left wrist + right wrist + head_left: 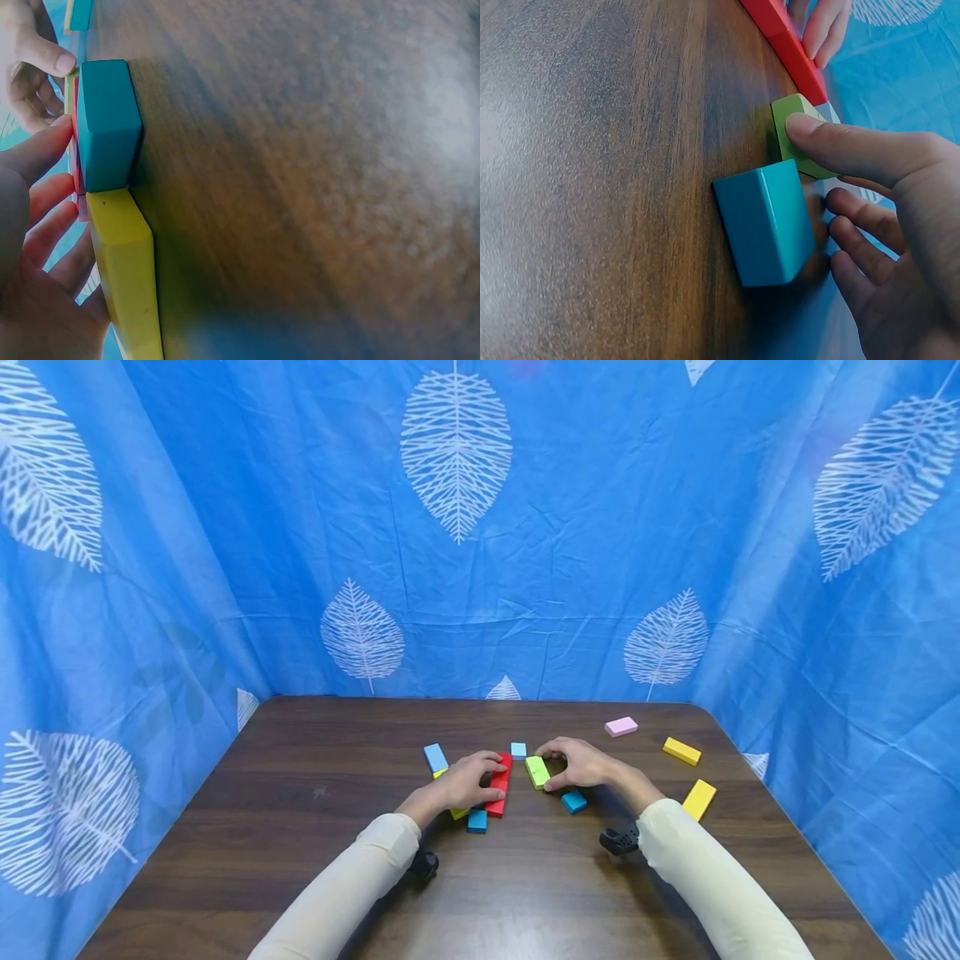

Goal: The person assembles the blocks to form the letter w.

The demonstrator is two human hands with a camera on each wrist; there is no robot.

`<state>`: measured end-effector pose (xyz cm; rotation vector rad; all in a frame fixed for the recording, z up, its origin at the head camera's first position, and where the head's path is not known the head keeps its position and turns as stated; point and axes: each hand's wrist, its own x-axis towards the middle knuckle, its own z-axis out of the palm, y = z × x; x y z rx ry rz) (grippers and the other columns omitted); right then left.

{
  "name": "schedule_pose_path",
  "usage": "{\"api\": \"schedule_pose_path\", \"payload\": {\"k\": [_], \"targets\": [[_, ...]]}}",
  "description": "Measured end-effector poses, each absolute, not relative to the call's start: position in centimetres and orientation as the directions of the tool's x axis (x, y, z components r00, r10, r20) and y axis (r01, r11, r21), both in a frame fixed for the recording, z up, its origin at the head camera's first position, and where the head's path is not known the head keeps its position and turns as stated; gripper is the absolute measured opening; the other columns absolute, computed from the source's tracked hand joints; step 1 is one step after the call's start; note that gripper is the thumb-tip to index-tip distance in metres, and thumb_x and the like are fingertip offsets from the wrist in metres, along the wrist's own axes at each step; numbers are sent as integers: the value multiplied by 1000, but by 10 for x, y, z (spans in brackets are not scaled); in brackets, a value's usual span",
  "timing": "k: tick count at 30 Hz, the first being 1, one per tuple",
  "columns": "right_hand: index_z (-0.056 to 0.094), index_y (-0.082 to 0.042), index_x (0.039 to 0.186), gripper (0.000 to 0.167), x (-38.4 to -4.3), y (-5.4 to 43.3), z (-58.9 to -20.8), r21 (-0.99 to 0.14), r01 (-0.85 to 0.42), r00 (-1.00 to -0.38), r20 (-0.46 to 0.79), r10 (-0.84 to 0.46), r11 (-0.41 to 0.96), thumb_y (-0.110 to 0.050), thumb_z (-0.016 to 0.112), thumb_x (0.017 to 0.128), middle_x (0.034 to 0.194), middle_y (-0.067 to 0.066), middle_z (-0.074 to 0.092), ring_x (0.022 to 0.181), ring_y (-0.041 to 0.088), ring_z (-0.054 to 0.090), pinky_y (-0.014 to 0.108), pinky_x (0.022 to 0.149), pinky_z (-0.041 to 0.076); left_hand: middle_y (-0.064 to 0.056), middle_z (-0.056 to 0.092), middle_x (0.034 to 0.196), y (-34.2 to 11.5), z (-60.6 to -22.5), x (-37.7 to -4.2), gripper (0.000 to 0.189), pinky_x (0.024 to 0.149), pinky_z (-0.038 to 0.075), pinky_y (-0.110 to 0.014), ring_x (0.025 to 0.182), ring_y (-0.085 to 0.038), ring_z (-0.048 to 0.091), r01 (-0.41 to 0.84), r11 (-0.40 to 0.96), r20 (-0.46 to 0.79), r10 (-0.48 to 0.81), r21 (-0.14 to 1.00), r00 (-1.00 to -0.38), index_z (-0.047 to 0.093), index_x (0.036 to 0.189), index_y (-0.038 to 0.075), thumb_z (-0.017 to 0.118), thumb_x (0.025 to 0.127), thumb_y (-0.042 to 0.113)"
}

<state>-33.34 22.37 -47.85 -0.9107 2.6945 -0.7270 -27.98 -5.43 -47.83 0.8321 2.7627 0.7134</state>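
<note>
My right hand [581, 763] pinches a lime green block [537, 772] between thumb and fingers, thumb at its near end. To the left, a row of red blocks [498, 797] lies with my left hand [463, 782] over it. The left thumb and fingertips touch the red, with the fingers loosely extended. A teal block [477, 822] stands by the row's near end. Beside it in the left wrist view is a yellow block [126, 255], partly hidden under my left hand in the head view. Another teal block [765, 221] sits near my right thumb.
Beyond the hands lie a light blue block [518, 749] and a blue block [434, 757]. A pink block [621, 727] and two yellow blocks, one far [682, 751] and one near my right sleeve [699, 799], are at right. Blue curtains [570, 527] surround the wooden table [300, 827].
</note>
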Motion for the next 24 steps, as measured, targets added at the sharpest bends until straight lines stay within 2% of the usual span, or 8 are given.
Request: {"api": "schedule_pose_path", "payload": {"k": [17,24], "targets": [[66,-8,133,59,-335,223,-481,-515,-502,-798,-35,-601,695,-32,88,84,120,7,63,109,26,58,50,100,48,-10,50,152,-55,-477,-279,51,113,41,-46,139,-31,46,479,727,-25,562,493,-827,64,142,7,75,98,30],[64,-4,134,61,-336,223,-477,-550,-502,-784,-36,-620,667,-30,87,84,120,9,65,109,27,59,51,100,48,-9,49,153,-56,-478,-279,51,114,40,-46,140,-29,45,475,725,-24,559,498,-829,63,142,7,75,98,30]]}}
